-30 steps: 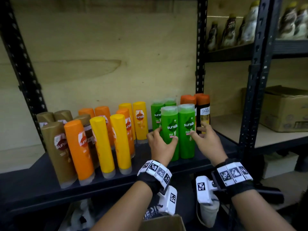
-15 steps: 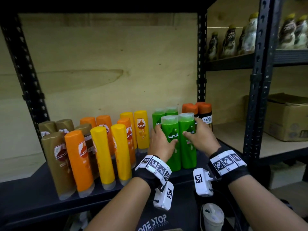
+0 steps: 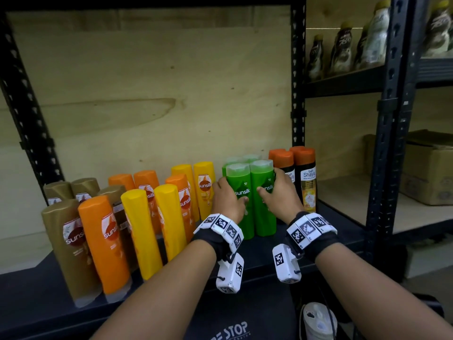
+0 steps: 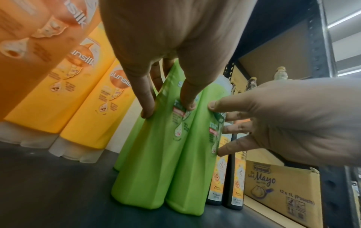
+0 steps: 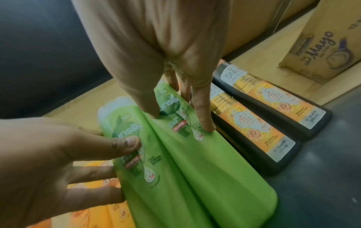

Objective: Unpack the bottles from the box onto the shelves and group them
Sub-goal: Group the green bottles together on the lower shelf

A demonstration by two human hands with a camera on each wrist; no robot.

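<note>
Dark metal shelf (image 3: 282, 256), plywood behind, colours already in blocks. Left hand (image 3: 226, 198) wraps the left front green bottle (image 3: 241, 204), right hand (image 3: 282, 197) clasps its neighbour (image 3: 263, 212), thumbs in front, squeezing the 2 together so the greens stand as 1 tidy group between yellow bottles (image 3: 204, 190) and black bottles (image 3: 305, 177).

The rear green bottles (image 3: 241, 158) show only their caps behind the front pair. The upper-shelf bottles (image 3: 342, 49) are too blurred to read. A white container (image 3: 317, 321) is cut by the bottom edge.
</note>
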